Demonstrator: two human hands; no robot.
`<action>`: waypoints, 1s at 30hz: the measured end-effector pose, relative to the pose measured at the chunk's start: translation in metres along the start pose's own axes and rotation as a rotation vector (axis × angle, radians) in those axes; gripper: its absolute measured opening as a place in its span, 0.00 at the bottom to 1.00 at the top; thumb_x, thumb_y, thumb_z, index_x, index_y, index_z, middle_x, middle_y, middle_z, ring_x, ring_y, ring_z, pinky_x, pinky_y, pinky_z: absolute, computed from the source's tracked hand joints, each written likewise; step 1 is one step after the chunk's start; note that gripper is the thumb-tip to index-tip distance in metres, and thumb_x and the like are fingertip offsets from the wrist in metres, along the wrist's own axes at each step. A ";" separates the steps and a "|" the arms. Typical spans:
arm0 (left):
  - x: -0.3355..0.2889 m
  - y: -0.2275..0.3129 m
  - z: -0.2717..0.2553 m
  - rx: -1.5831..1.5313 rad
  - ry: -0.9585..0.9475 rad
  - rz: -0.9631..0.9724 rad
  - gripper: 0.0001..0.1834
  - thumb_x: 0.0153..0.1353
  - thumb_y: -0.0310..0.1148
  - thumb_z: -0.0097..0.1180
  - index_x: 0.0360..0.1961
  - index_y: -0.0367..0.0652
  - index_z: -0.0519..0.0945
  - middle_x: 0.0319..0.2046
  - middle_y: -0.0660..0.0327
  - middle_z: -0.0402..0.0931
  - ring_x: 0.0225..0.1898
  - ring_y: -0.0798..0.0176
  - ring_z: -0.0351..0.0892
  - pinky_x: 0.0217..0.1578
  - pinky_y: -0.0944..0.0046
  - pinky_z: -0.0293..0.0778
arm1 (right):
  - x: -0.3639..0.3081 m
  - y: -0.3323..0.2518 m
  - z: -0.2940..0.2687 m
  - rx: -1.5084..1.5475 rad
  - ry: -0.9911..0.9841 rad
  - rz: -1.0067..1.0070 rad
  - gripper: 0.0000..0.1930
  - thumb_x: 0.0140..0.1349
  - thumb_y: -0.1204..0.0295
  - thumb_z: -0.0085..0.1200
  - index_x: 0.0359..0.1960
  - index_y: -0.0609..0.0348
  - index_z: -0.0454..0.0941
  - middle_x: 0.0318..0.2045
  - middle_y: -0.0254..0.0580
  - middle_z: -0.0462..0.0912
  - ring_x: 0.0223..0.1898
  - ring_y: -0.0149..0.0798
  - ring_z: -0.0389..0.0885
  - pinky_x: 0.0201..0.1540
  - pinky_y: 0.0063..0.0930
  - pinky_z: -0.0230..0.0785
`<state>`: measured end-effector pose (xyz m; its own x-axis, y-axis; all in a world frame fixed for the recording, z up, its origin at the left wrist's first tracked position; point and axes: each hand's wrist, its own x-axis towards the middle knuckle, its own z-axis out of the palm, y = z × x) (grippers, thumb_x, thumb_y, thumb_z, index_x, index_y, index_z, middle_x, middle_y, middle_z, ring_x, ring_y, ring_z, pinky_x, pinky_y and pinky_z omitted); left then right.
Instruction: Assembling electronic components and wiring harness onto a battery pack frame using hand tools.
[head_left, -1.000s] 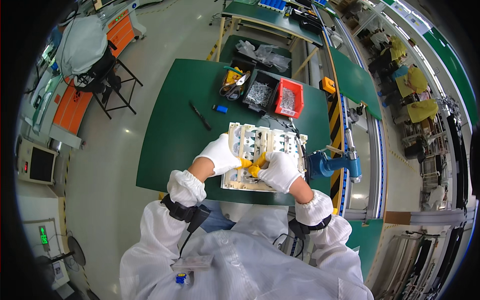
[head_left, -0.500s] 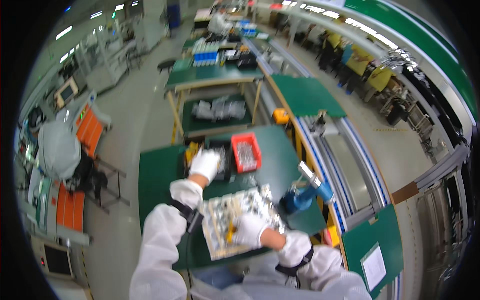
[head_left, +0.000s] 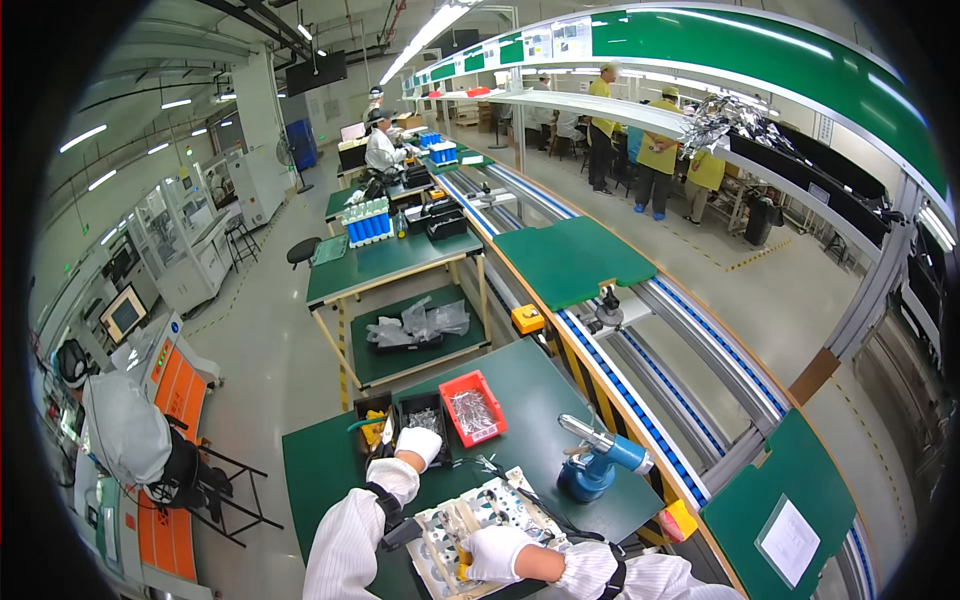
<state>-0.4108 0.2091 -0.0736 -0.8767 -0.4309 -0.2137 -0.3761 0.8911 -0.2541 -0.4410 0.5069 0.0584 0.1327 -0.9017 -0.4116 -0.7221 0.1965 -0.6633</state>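
My left hand [head_left: 419,446], in a white glove, reaches over the near end of a black bin [head_left: 424,402] of small metal parts. Its fingertips are hidden, so I cannot tell whether they grip anything. My right hand [head_left: 494,553], gloved too, rests over a pale fixture board [head_left: 437,535] with round cut-outs and metal pieces. Its fingers are closed about a small yellow piece [head_left: 464,564], mostly hidden by the glove. Beside the black bin stands a red bin [head_left: 472,409] with thin metal parts, and another dark bin [head_left: 375,428] holding yellow items.
A blue electric driver [head_left: 589,468] rests upright at the board's right, its cable crossing behind the board. A roller conveyor [head_left: 640,400] runs along the green table's [head_left: 320,470] right side. A person [head_left: 130,430] sits at the left; others stand beyond the conveyor.
The view has tilted up, so the bench sits lower in the picture. My left hand remains at the black bin, and my right hand remains on the board with the yellow piece.
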 end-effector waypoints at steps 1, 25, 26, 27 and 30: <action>-0.002 -0.001 -0.001 -0.013 -0.014 -0.005 0.12 0.61 0.33 0.54 0.39 0.49 0.88 0.37 0.51 0.87 0.41 0.49 0.88 0.40 0.49 0.82 | 0.001 0.000 -0.001 -0.003 -0.001 -0.004 0.17 0.57 0.57 0.60 0.39 0.56 0.86 0.35 0.56 0.87 0.39 0.56 0.86 0.45 0.43 0.77; -0.284 -0.040 0.021 -0.412 0.081 -0.677 0.15 0.53 0.43 0.60 0.34 0.45 0.89 0.35 0.49 0.85 0.38 0.44 0.86 0.45 0.50 0.82 | 0.002 0.002 0.018 -0.032 0.140 -0.029 0.15 0.54 0.57 0.65 0.36 0.53 0.89 0.31 0.51 0.87 0.35 0.51 0.87 0.43 0.39 0.79; -0.304 -0.032 0.043 -0.399 0.003 -0.719 0.15 0.53 0.43 0.61 0.34 0.45 0.89 0.35 0.50 0.86 0.38 0.45 0.86 0.45 0.51 0.82 | 0.003 0.003 0.018 -0.025 0.131 -0.031 0.15 0.54 0.57 0.66 0.36 0.53 0.89 0.31 0.51 0.87 0.34 0.51 0.87 0.43 0.39 0.79; -0.324 -0.022 0.064 -0.378 -0.062 -0.743 0.15 0.53 0.44 0.62 0.34 0.45 0.89 0.35 0.50 0.86 0.39 0.46 0.86 0.45 0.50 0.82 | 0.001 0.002 0.019 -0.022 0.121 -0.034 0.15 0.54 0.57 0.66 0.36 0.53 0.89 0.31 0.51 0.87 0.34 0.51 0.87 0.43 0.39 0.79; -0.368 0.005 0.100 -0.436 -0.155 -0.922 0.13 0.55 0.41 0.64 0.37 0.47 0.89 0.38 0.50 0.86 0.42 0.45 0.86 0.47 0.51 0.82 | -0.003 -0.001 0.020 -0.021 0.130 -0.009 0.16 0.54 0.57 0.66 0.36 0.54 0.89 0.30 0.52 0.87 0.34 0.51 0.87 0.41 0.38 0.78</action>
<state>-0.0599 0.3582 -0.0905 -0.1562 -0.9592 -0.2358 -0.9858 0.1663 -0.0234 -0.4276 0.5176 0.0477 0.0511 -0.9462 -0.3197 -0.7354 0.1809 -0.6530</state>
